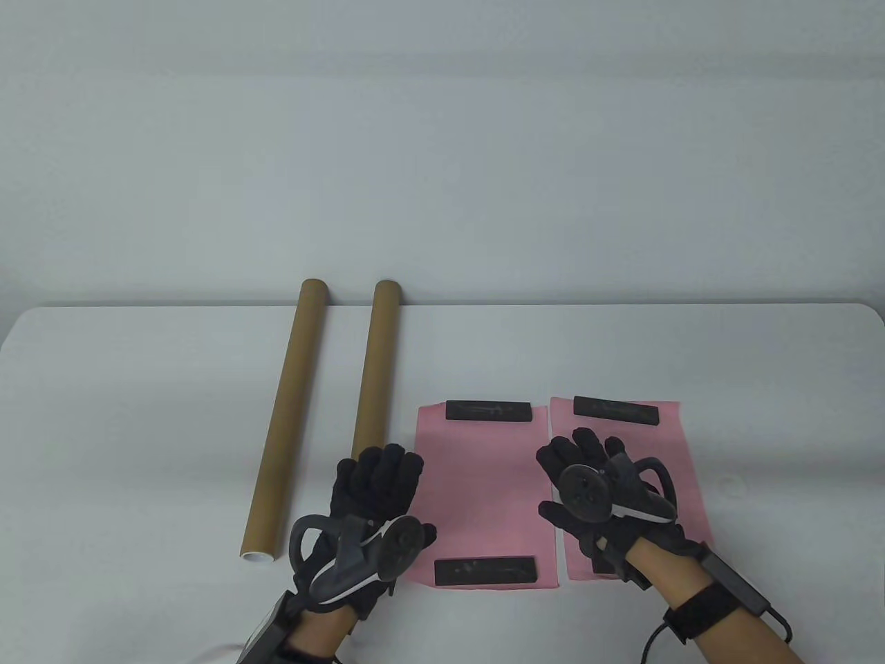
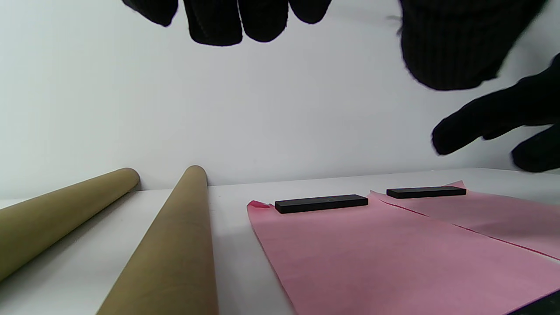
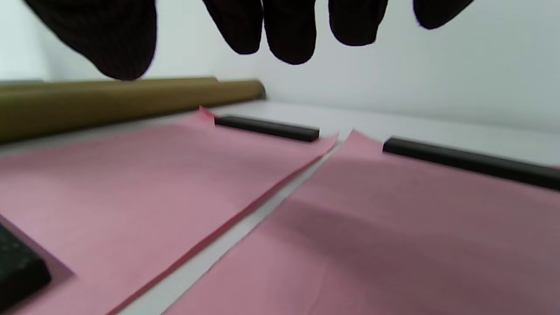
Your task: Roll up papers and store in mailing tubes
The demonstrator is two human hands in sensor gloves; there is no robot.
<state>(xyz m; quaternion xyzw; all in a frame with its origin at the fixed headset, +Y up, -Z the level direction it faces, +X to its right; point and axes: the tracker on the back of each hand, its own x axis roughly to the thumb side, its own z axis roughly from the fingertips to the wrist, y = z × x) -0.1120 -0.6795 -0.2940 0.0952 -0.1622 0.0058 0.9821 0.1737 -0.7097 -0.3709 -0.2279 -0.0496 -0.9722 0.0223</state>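
Two brown mailing tubes point(image 1: 283, 422) point(image 1: 375, 366) lie side by side on the left of the white table point(image 1: 138, 387). Two pink papers lie flat to their right, the left paper point(image 1: 484, 484) and the right paper point(image 1: 681, 470). Black bar weights point(image 1: 489, 411) point(image 1: 616, 409) hold their far edges, and another weight point(image 1: 485, 571) holds the left paper's near edge. My left hand point(image 1: 380, 470) hovers open over the right tube's near end. My right hand point(image 1: 581, 456) hovers open over the right paper's left part; its fingers point(image 3: 288, 30) hang clear of the sheet point(image 3: 393, 227).
A white wall point(image 1: 442, 138) rises just behind the table's far edge, where the tubes' far ends touch it. The left tube's near end point(image 1: 257, 555) shows a white cap or rim. A narrow strip of table point(image 3: 245, 236) separates the two papers.
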